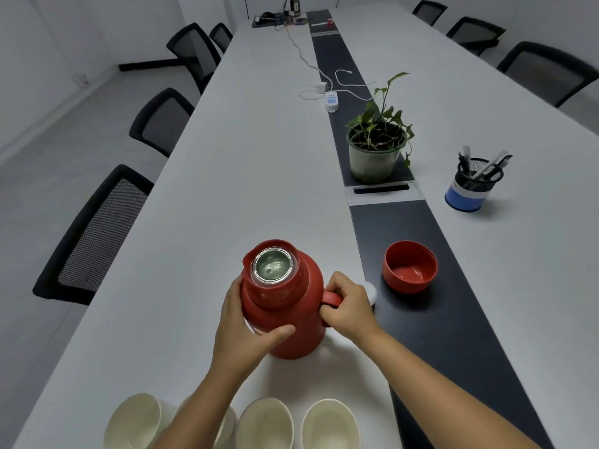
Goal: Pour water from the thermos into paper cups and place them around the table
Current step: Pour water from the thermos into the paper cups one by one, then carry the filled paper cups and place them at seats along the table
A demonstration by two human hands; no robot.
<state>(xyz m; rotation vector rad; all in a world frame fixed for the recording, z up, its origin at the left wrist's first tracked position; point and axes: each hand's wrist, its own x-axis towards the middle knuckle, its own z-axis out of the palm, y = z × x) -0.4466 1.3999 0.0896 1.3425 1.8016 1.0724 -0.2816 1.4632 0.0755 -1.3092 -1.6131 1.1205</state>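
An uncapped red thermos (285,303) is seen upright on a long white conference table (246,163), bare tabletop stretching ahead, office chairs (97,234) lining the left edge. Empty paper cups (265,422) are lined along the near edge; a red lid cup (409,266) lies open-side-up on the dark centre strip (421,319). The body is gripped by the left hand (241,332), the handle (332,299) clasped in the right hand (348,307).

Both hands hold the open red thermos (285,306) upright on the white counter (227,176): left hand (243,322) around its body, right hand (348,303) gripping the handle. Its red lid (409,266) lies upturned just right; four paper cups (265,422) stand nearest.
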